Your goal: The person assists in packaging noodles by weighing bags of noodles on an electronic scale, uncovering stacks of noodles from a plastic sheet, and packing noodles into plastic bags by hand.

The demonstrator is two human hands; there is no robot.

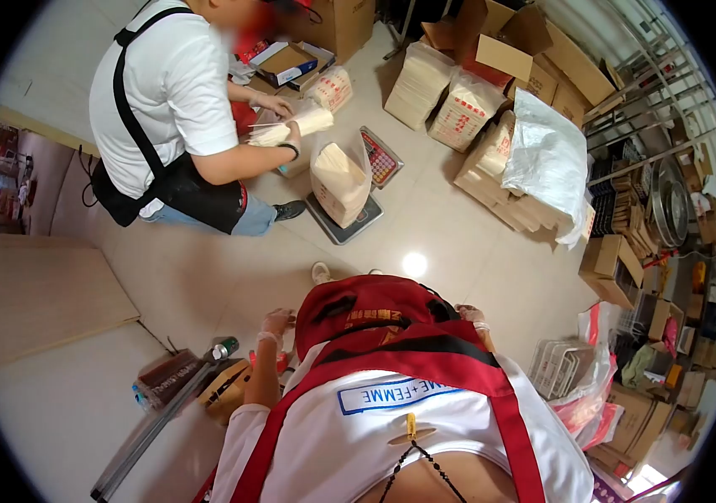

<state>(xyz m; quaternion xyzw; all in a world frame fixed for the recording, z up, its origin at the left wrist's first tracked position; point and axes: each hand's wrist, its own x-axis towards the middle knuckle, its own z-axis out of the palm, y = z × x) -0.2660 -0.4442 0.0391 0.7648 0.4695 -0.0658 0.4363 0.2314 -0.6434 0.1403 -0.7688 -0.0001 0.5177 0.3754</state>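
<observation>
Apron [374, 302], red with yellow print, near centre, over the white shirt [307, 432]. Left hand [276, 322], in a clear glove, hangs just beside the apron's left edge, fingers loosely parted. Right hand [471, 315], by the apron's right edge, is partly hidden behind it; cannot tell whether its fingers are apart or together.

Far left: 2nd person [175, 92], white top, black apron, crouched low, both hands around a pale bundle [314, 122]. Just right of that person, a clear bag [341, 184] of pale goods stands on a dark scale platform [356, 233] on the tiled floor [475, 243].

Farther off, right of centre: 2 packed bags [418, 84] side by side, cardboard boxes [505, 54] behind. Right: white sack [549, 151] draped over pale packages [479, 163]. Near right: white wire basket [556, 369]. Near left: metal pole [152, 429], lying aslant.
</observation>
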